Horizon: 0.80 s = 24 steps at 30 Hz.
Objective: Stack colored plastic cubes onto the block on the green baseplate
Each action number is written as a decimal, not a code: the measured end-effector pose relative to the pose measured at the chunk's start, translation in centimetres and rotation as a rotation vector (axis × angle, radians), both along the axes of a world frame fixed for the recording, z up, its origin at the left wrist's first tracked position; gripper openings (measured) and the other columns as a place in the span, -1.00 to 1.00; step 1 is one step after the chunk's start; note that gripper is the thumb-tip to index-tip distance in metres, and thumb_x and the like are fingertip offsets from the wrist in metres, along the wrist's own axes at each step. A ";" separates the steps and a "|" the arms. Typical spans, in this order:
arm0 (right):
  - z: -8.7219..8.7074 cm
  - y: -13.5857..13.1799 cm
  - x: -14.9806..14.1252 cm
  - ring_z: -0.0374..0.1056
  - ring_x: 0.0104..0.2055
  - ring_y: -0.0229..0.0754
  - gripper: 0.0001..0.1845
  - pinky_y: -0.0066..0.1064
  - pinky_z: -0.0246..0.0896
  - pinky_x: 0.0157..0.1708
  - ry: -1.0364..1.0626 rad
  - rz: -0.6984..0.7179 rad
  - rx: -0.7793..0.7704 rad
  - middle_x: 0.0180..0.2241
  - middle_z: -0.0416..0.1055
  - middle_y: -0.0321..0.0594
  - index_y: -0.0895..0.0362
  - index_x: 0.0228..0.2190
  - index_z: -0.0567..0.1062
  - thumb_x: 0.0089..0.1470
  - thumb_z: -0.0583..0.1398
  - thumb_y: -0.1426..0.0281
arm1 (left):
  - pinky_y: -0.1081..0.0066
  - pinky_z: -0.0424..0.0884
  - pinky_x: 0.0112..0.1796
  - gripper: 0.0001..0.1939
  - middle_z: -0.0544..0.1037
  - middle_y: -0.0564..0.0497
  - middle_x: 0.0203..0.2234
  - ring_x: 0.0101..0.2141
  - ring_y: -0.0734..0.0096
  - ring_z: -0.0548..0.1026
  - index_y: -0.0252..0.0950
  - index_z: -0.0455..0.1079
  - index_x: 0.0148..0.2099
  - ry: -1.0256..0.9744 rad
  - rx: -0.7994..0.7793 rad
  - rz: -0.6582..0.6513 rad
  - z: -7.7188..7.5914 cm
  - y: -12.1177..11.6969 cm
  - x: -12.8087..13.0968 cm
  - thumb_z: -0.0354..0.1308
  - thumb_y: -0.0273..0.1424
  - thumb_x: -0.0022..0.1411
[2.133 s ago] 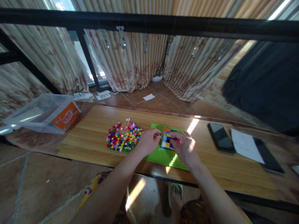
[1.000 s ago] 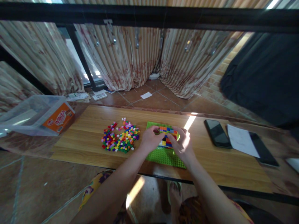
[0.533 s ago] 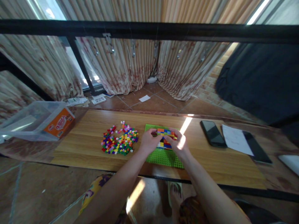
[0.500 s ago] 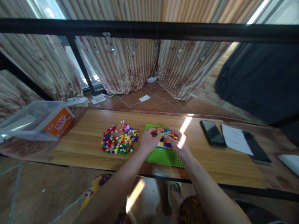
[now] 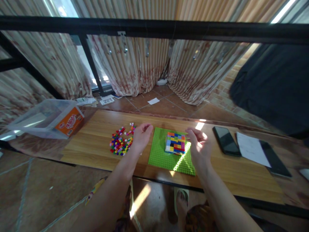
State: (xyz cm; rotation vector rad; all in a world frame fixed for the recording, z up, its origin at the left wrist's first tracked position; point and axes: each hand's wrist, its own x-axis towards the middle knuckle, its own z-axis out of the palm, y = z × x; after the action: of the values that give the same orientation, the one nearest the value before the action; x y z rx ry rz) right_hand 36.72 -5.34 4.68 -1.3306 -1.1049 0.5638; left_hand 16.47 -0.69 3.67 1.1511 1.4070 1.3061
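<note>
A block of small coloured bricks [image 5: 175,143], several colours mixed on its top, sits on the green studded baseplate [image 5: 158,158]. My left hand [image 5: 141,137] is off the plate's left side, over the right part of a heap of loose bricks [image 5: 120,141]. Its fingers are curled in with the thumb close to them; whether a brick is between them is hidden. At the plate's right edge, beside the block but apart from it, my right hand [image 5: 199,143] is closed with thumb and fingertips near each other. What it may hold is too small to make out.
A clear plastic bin [image 5: 45,117] with an orange label stands at the far left. To the right lie a black phone [image 5: 226,140], a white paper sheet [image 5: 251,148] and a dark flat tablet-like thing [image 5: 276,159]. The wooden board [image 5: 89,141] ends close to my legs.
Both hands have come off the brick block and moved apart, the left toward the loose heap, the right to the plate's right edge. The view has shifted slightly.
</note>
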 end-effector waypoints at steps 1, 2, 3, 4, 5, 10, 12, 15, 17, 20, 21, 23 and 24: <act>0.2 -0.4 -0.7 0.44 -0.35 -0.18 -0.70 -0.30 0.39 -0.33 0.009 0.011 0.017 -0.37 0.53 -0.15 0.17 -0.28 0.52 0.08 0.18 0.20 | 0.53 0.41 -0.41 -0.73 0.56 0.00 -0.40 -0.49 0.56 0.46 -0.35 0.47 -0.16 -0.025 0.004 0.022 0.2 0.0 -0.4 0.16 -0.32 0.12; 0.4 -0.8 -1.4 0.44 -0.35 -0.18 -0.72 -0.31 0.39 -0.34 -0.002 0.037 0.028 -0.38 0.53 -0.16 0.16 -0.29 0.52 0.09 0.18 0.21 | 0.54 0.40 -0.42 -0.73 0.55 0.00 -0.40 -0.50 0.57 0.45 -0.36 0.47 -0.16 -0.046 0.005 0.042 0.5 0.0 -0.8 0.16 -0.33 0.11; 0.5 -1.3 -2.1 0.44 -0.35 -0.18 -0.75 -0.32 0.39 -0.34 -0.037 0.070 0.040 -0.38 0.53 -0.17 0.14 -0.30 0.53 0.10 0.19 0.22 | 0.55 0.40 -0.43 -0.73 0.55 0.01 -0.41 -0.50 0.57 0.45 -0.36 0.46 -0.15 -0.062 0.004 0.059 0.8 -0.1 -1.1 0.17 -0.33 0.11; 0.6 -1.7 -2.8 0.44 -0.35 -0.19 -0.77 -0.33 0.39 -0.34 -0.096 0.112 0.054 -0.37 0.53 -0.19 0.12 -0.30 0.54 0.11 0.18 0.24 | 0.55 0.39 -0.43 -0.73 0.55 0.01 -0.41 -0.51 0.58 0.44 -0.36 0.46 -0.15 -0.071 0.003 0.077 1.1 -0.2 -1.5 0.17 -0.34 0.10; 0.6 -2.2 -3.4 0.44 -0.34 -0.19 -0.79 -0.33 0.38 -0.32 -0.174 0.168 0.069 -0.36 0.53 -0.20 0.10 -0.30 0.54 0.12 0.17 0.26 | 0.55 0.39 -0.43 -0.72 0.55 0.01 -0.42 -0.51 0.58 0.44 -0.36 0.46 -0.15 -0.076 0.003 0.090 1.3 -0.2 -1.8 0.17 -0.34 0.09; -0.8 -3.9 -6.2 0.44 -0.26 -0.18 -0.79 -0.34 0.35 -0.22 -0.559 0.496 0.066 -0.29 0.51 -0.19 0.05 -0.25 0.53 0.19 0.09 0.35 | 0.52 0.40 -0.38 -0.75 0.53 0.05 -0.47 -0.53 0.59 0.43 -0.36 0.46 -0.20 -0.127 0.023 0.147 2.2 -0.4 -3.3 0.19 -0.34 0.07; -1.8 -4.1 -7.3 0.43 -0.25 -0.16 -0.78 -0.33 0.34 -0.23 -0.648 0.562 0.026 -0.28 0.50 -0.17 0.07 -0.23 0.53 0.20 0.08 0.37 | 0.50 0.41 -0.37 -0.76 0.52 0.07 -0.49 -0.53 0.59 0.42 -0.36 0.46 -0.21 -0.162 0.029 0.157 2.2 -0.4 -3.8 0.20 -0.36 0.05; -3.0 -4.1 -8.6 0.40 -0.23 -0.13 -0.78 -0.31 0.32 -0.21 -0.745 0.609 -0.033 -0.26 0.47 -0.15 0.08 -0.20 0.51 0.19 0.08 0.37 | 0.50 0.41 -0.36 -0.76 0.51 0.08 -0.50 -0.54 0.61 0.41 -0.37 0.46 -0.21 -0.198 0.045 0.156 2.0 -0.4 -4.3 0.20 -0.39 0.03; -3.5 -3.9 -9.3 0.38 -0.20 -0.12 -0.79 -0.29 0.30 -0.17 -0.780 0.615 -0.064 -0.25 0.46 -0.14 0.09 -0.19 0.50 0.18 0.09 0.37 | 0.51 0.40 -0.38 -0.75 0.51 0.08 -0.51 -0.55 0.61 0.41 -0.38 0.46 -0.21 -0.203 0.047 0.158 2.0 -0.4 -4.5 0.20 -0.40 0.02; -3.6 -3.6 -10.5 0.36 -0.17 -0.11 -0.81 -0.29 0.27 -0.12 -0.810 0.595 -0.089 -0.24 0.45 -0.15 0.09 -0.21 0.50 0.18 0.12 0.36 | 0.54 0.38 -0.41 -0.74 0.51 0.08 -0.51 -0.54 0.61 0.41 -0.37 0.47 -0.21 -0.202 0.042 0.164 2.0 -0.5 -4.6 0.20 -0.41 0.01; -3.6 -3.5 -10.8 0.35 -0.16 -0.11 -0.83 -0.29 0.26 -0.11 -0.825 0.584 -0.090 -0.24 0.45 -0.15 0.09 -0.22 0.50 0.17 0.13 0.35 | 0.54 0.38 -0.41 -0.74 0.51 0.08 -0.50 -0.53 0.60 0.42 -0.37 0.47 -0.21 -0.206 0.044 0.163 2.0 -0.6 -4.6 0.20 -0.41 0.00; -3.5 -3.4 -11.5 0.33 -0.15 -0.08 -0.85 -0.28 0.25 -0.11 -0.872 0.555 -0.090 -0.25 0.44 -0.15 0.09 -0.26 0.50 0.16 0.15 0.35 | 0.54 0.38 -0.39 -0.75 0.52 0.08 -0.50 -0.52 0.60 0.42 -0.37 0.47 -0.21 -0.217 0.047 0.156 2.0 -0.6 -4.5 0.20 -0.42 0.00; -3.5 -3.3 -11.7 0.33 -0.16 -0.07 -0.87 -0.27 0.25 -0.11 -0.897 0.543 -0.091 -0.26 0.44 -0.14 0.10 -0.28 0.51 0.15 0.16 0.35 | 0.54 0.39 -0.39 -0.75 0.52 0.08 -0.50 -0.52 0.60 0.42 -0.37 0.47 -0.22 -0.221 0.047 0.154 2.0 -0.6 -4.5 0.20 -0.43 -0.01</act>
State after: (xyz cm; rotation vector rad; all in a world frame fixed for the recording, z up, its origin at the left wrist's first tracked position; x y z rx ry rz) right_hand 24.97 -8.62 1.16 -1.3882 -2.2377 0.3954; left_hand 11.96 -1.28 5.66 0.9112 1.3280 1.5314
